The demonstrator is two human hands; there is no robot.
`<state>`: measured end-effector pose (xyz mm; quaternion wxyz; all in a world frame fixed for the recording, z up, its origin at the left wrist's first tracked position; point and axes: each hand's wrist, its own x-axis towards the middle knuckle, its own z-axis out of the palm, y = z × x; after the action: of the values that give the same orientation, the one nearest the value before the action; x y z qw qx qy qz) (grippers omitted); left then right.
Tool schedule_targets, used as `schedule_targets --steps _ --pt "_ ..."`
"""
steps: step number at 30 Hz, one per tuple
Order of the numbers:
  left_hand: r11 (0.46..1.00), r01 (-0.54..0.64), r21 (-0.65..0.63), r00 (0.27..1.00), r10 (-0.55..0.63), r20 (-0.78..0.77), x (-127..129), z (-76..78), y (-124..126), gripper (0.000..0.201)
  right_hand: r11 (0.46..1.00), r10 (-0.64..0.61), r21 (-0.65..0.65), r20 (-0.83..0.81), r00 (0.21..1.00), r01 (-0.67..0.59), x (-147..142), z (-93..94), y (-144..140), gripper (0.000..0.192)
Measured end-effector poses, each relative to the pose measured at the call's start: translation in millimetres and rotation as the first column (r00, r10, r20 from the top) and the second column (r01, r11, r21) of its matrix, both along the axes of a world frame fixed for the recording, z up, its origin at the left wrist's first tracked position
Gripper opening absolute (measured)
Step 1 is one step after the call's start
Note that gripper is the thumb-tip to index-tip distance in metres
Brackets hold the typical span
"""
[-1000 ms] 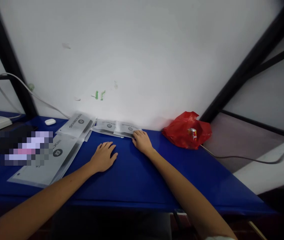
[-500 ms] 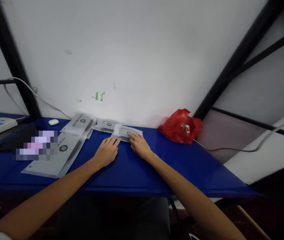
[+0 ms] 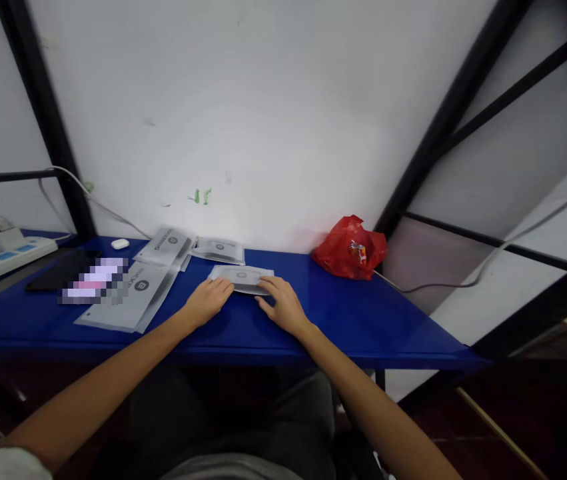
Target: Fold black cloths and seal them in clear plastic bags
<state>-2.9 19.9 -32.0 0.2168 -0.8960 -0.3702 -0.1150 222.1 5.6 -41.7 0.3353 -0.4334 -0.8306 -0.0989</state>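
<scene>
Small grey packet [image 3: 241, 278] lies flat on the blue table [image 3: 353, 320], long axis left-right, bracketed between both hands and just ahead of the fingertips. Left hand [image 3: 207, 301] has loosely spread fingers touching the packet's near-left edge; right hand [image 3: 283, 305] lies flat, fingers on its near-right edge. Neither hand pinches it; both are about equally near.

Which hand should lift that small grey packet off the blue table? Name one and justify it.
Right, probably. The right hand lies with its fingers on the small grey packet, while the left hand only meets its near left edge.
</scene>
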Motion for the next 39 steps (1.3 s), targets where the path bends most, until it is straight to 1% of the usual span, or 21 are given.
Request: schedule_targets --steps 3,6,9,12,15,17,20,22,25,27,30,32,35,39 --pt "0.998 -0.062 0.000 0.998 0.062 0.033 -6.4 3.4 0.8 0.036 0.999 -0.044 0.001 -0.060 0.997 0.044 6.3 -2.1 1.7 0.023" --pt "0.993 -0.113 -0.019 0.992 0.113 0.054 -11.8 7.2 -0.3 0.034 0.998 -0.046 0.037 -0.082 0.996 0.049 7.2 -3.0 0.5 0.019" --pt "0.990 -0.141 -0.006 0.988 0.141 0.063 -17.8 7.2 -0.7 0.032 0.993 0.008 0.117 -0.080 0.997 0.002 3.6 -2.3 -2.9 0.012" --pt "0.988 -0.151 0.028 0.986 0.148 0.080 -24.1 3.5 1.8 0.031 0.982 0.076 0.180 -0.066 0.995 -0.063 -0.5 -0.2 -7.0 0.011" --pt "0.986 -0.157 0.053 0.984 0.151 0.094 -28.4 0.0 4.1 0.030 0.974 0.118 0.202 -0.067 0.991 -0.103 -2.6 1.6 -10.4 0.012" --pt "0.986 -0.151 0.076 0.985 0.143 0.095 -28.0 -0.6 2.7 0.028 0.974 0.123 0.202 -0.077 0.989 -0.106 -2.8 2.0 -11.4 0.012" --pt "0.988 -0.096 0.124 0.990 0.081 0.119 -19.3 0.2 -5.7 0.022 0.975 0.128 0.194 -0.091 0.988 -0.109 -3.1 1.4 -10.9 0.011" --pt "0.987 -0.018 0.162 0.988 -0.007 0.156 -8.2 1.2 -13.5 0.017 0.973 0.151 0.190 -0.096 0.984 -0.130 -4.5 0.9 -9.9 0.011" --pt "0.972 0.103 0.211 0.967 -0.148 0.207 11.2 2.7 -22.2 0.018 0.970 0.180 0.182 -0.111 0.977 -0.158 -8.1 1.1 -8.6 0.011" --pt "0.963 0.150 0.223 0.951 -0.203 0.235 21.7 3.6 -23.6 0.019 0.971 0.185 0.177 -0.128 0.974 -0.161 -10.0 1.9 -8.4 0.012" --pt "0.958 0.185 0.219 0.929 -0.244 0.280 30.2 4.7 -20.7 0.022 0.975 0.176 0.168 -0.159 0.972 -0.149 -10.4 3.7 -8.9 0.011" --pt "0.956 0.195 0.218 0.926 -0.253 0.280 31.3 5.1 -18.0 0.022 0.977 0.169 0.154 -0.159 0.973 -0.144 -10.2 4.9 -10.1 0.012" --pt "0.950 0.200 0.242 0.942 -0.254 0.219 27.7 5.6 -15.6 0.020 0.979 0.168 0.134 -0.133 0.977 -0.151 -10.6 7.2 -13.6 0.013" --pt "0.940 0.197 0.277 0.954 -0.250 0.168 15.7 6.4 -15.1 0.016 0.983 0.153 0.115 -0.104 0.983 -0.141 -10.9 11.2 -18.9 0.014"
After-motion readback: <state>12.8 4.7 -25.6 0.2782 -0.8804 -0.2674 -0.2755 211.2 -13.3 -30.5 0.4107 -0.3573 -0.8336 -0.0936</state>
